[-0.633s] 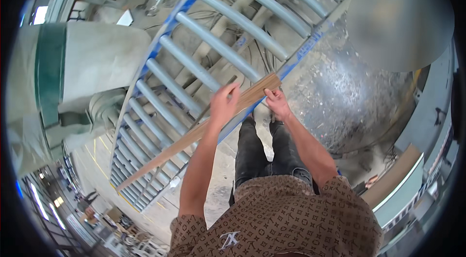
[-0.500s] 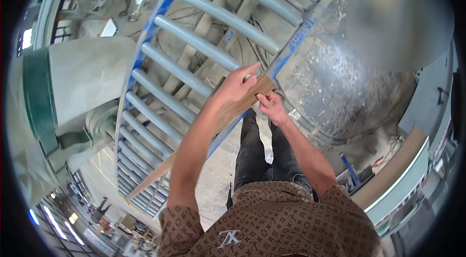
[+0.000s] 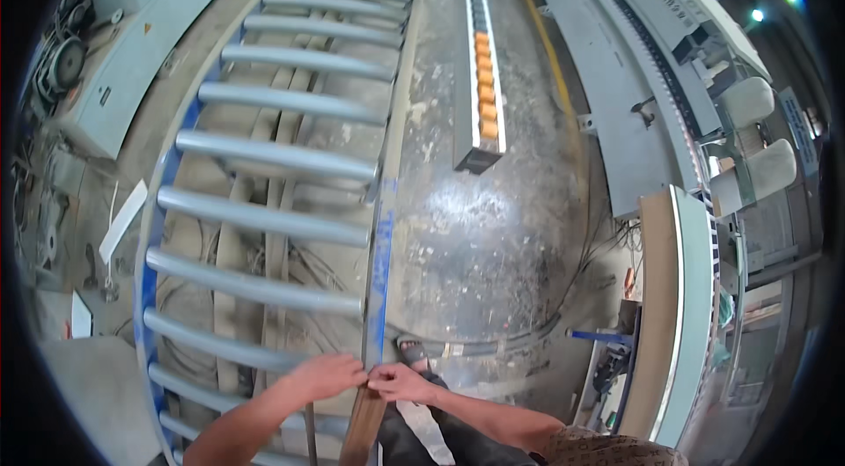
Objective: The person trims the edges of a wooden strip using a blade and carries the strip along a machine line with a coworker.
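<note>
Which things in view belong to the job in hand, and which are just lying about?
In the job:
wooden board, with left hand and right hand at its end
roller conveyor, board along its right edge

Apparently just lying about:
white strip at far left
small white piece nearer the person
rail with orange rollers, away from both hands
</note>
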